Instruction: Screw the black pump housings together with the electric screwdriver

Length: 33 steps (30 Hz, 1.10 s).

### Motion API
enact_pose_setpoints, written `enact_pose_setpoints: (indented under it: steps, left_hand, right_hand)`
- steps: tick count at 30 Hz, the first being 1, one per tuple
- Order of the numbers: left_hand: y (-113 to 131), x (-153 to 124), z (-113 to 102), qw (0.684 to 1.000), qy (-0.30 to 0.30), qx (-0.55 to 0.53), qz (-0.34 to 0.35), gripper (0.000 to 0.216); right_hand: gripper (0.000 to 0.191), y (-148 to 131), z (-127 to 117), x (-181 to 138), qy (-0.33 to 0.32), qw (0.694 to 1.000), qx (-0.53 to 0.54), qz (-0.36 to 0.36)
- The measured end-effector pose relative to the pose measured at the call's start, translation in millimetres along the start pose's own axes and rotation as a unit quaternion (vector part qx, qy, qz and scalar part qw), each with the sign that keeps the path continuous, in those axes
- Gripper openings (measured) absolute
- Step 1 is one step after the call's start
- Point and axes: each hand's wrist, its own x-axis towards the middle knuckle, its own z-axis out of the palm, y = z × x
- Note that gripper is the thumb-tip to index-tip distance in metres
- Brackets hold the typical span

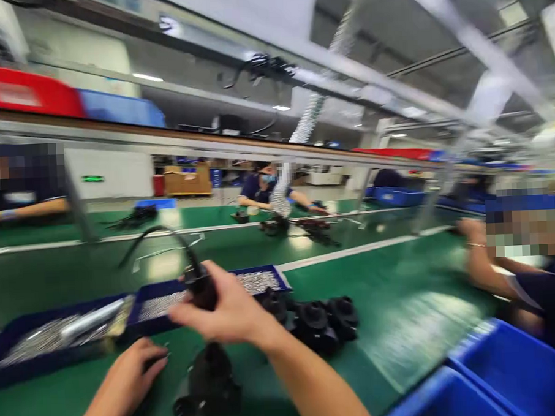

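Two hands in the head view, ours, over a green belt (401,301); frame is motion-blurred, so we keep details loose. Right hand (229,311) is clenched around a black tool (200,288), held upright, fingers wrapped across its body; a black cable (168,234) arcs up and left from its top. Left hand (128,374) sits low on the belt, fingers curled onto something dark under the fingertips; we cannot tell if it actually grips it or just presses on it. Between the hands, just below the tool, stands a black part (209,382) on the belt, close to both hands; whether the tool tip touches it is hidden by blur. Just right of the right hand we see a cluster of black parts (317,323) lying on the belt, touching one another. Behind the hands are blue trays (45,362), side by side, filled with small silvery pieces (160,305); a light metal cylinder (91,317) lies in the left one. Blue bins (509,369) sit at lower right. Other people work around the line: one at far left with a forearm (27,211) on the belt, one across the belt in a dark shirt (256,187), one at right with an arm (479,254) reaching onto the belt. Red and blue bins (70,100) sit on a shelf above.
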Motion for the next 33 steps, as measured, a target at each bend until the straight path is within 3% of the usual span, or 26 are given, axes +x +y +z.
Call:
enact_pose_setpoints:
  steps: [3, 8, 13, 21, 25, 29, 33]
  left_hand:
    - [-12.4, -23.6, -9.2, 1.0, -0.01, -0.012, -0.01, 0.022]
    - [5.9, -16.2, -13.3, 0.998, -0.007, -0.033, -0.049, 0.017]
    - [11.7, -20.1, -15.6, 0.999, 0.014, -0.011, -0.029, 0.019]
    - [23.2, -11.0, -3.5, 0.998, 0.007, -0.009, -0.061, 0.017]
    - [36.3, -14.8, 4.6, 0.993, 0.005, -0.086, -0.084, 0.023]
    - [48.1, -26.0, 6.4, 0.958, -0.058, -0.26, -0.11, 0.022]
    - [56.7, -33.6, 6.4, 0.867, -0.138, -0.441, -0.186, 0.065]
  right_hand:
    - [0.034, 14.2, -5.4, 6.6, -0.001, 0.999, 0.047, -0.003]
    - [0.035, 14.8, -6.5, 7.4, -0.01, 0.999, 0.042, 0.021]
    - [0.036, 11.5, -3.9, 4.7, -0.017, 0.999, 0.045, 0.024]
    - [0.035, 12.5, -2.4, 6.2, -0.019, 0.999, 0.043, 0.025]
    - [0.039, 12.2, -1.9, 5.9, -0.013, 0.999, 0.043, 0.029]
    - [0.043, 12.0, -2.6, 5.2, -0.013, 0.998, 0.047, 0.039]
    - [0.044, 13.9, -2.7, 5.1, -0.01, 0.999, 0.038, 0.036]
